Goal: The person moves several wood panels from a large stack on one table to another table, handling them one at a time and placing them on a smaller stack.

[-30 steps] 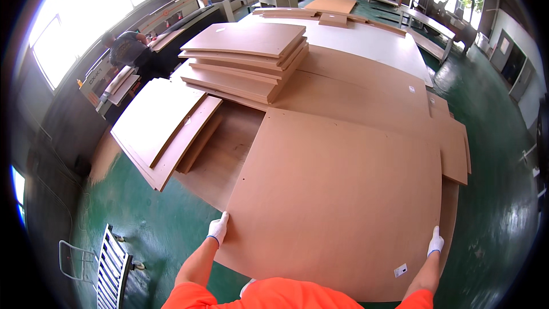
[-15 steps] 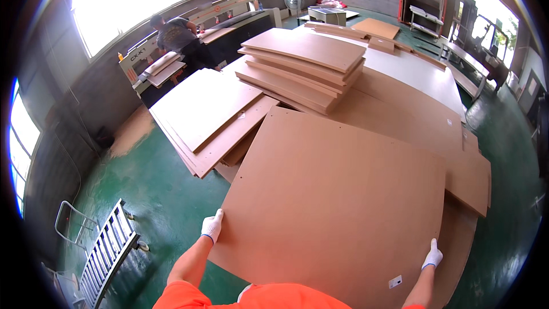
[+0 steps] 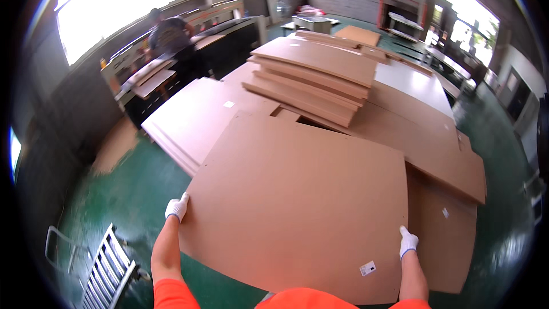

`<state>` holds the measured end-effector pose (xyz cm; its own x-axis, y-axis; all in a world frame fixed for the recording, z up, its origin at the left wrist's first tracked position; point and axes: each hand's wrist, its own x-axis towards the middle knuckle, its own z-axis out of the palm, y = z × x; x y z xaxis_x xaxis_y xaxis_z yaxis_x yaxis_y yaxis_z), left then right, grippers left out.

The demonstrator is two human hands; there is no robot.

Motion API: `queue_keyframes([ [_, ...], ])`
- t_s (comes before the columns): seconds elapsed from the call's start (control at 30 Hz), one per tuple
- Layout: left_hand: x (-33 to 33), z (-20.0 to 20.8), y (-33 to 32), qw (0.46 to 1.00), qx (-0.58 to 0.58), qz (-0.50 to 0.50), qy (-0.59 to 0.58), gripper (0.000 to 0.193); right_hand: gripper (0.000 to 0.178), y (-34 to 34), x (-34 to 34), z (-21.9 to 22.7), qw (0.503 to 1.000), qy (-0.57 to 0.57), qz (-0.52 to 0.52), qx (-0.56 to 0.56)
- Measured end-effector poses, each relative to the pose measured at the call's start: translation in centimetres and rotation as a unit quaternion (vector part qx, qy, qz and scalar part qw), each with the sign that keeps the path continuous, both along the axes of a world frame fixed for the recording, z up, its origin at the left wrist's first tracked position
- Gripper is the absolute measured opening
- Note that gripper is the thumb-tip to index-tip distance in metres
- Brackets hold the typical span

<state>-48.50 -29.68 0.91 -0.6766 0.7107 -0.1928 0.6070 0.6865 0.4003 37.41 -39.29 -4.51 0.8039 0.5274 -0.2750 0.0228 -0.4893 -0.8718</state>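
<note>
The left hand (image 3: 177, 207), in a white knit glove with a blue cuff edge, grasps the left edge of a large brown fiberboard panel (image 3: 303, 206), thumb along the rim; its other fingers are mostly hidden. The right hand (image 3: 408, 241), gloved alike, grips the panel's right edge, thumb pointing away from the body; how far its fingers curl underneath, I cannot tell. The panel spans the whole space between the two sets of fingers and reaches well beyond them, its near edge close to the orange shirt (image 3: 306, 298). A white printed label (image 3: 368, 268) sits on its face, left of the right fingers and nearer the body.

Just right of the right fingers, a lower brown board (image 3: 443, 234) shows from beneath the panel. Ahead of the left fingers, the panel's far left corner overlaps a pale stack of boards (image 3: 194, 117); whether they touch is unclear. Farther out, beyond and between both hands, stands a pile of brown panels (image 3: 314, 71). Left of the left fingers and closer to the body is a slatted metal cart (image 3: 107, 269) on the green floor (image 3: 137, 177). Far ahead of the left fingers, a co-worker (image 3: 170, 37) leans over a long machine (image 3: 229, 43).
</note>
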Motion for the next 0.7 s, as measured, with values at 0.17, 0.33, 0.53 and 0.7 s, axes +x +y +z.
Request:
queue_keyframes([
  [0.17, 0.7, 1.7, -0.8, 0.983, 0.133, -0.035, 0.124, 0.064, 0.064, -0.1, -4.9, -1.9, 0.992, 0.057, 0.091, -0.065],
  [0.33, 9.1, 0.5, -9.1, 0.979, 0.189, 0.078, 0.022, 0.101, 0.049, 1.8, -11.1, 0.8, 0.983, 0.136, 0.121, -0.018],
  [0.53, 19.6, -4.2, -15.6, 0.880, 0.240, 0.058, -0.406, 0.057, 0.037, 5.3, -24.6, 2.4, 0.963, 0.139, 0.229, 0.002],
  [0.7, 28.9, -6.3, -17.0, 0.798, 0.257, 0.093, -0.536, 0.050, 0.032, 10.9, -36.0, 3.3, 0.928, 0.198, 0.305, 0.076],
])
